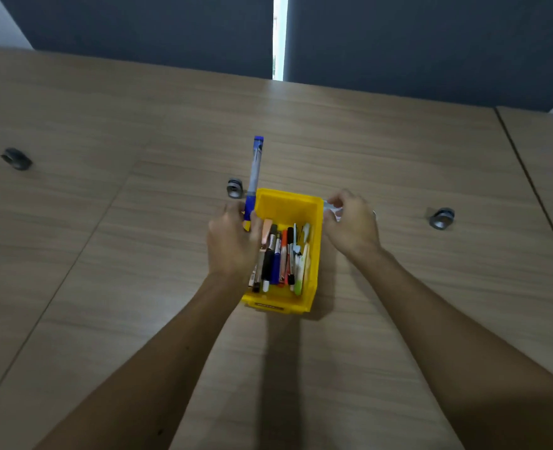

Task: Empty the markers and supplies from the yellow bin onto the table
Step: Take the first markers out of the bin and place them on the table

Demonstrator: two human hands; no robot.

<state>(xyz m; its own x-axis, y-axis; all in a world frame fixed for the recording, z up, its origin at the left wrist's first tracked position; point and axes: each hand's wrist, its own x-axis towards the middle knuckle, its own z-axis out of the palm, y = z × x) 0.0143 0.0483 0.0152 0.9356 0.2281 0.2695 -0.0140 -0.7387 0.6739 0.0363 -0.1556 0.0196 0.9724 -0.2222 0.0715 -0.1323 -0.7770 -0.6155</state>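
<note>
A yellow bin stands on the wooden table in the middle of the view. Several markers and pens lie inside it, black, blue, orange and green among them. My left hand is at the bin's left wall and holds a blue-capped marker that points away from me. My right hand is just right of the bin, fingers closed on a small pale item that is mostly hidden by the fingers.
Three round grey cable grommets sit in the table: one far left, one just behind the bin, one at the right. A seam divides the table at the right. Dark panels rise behind the far edge.
</note>
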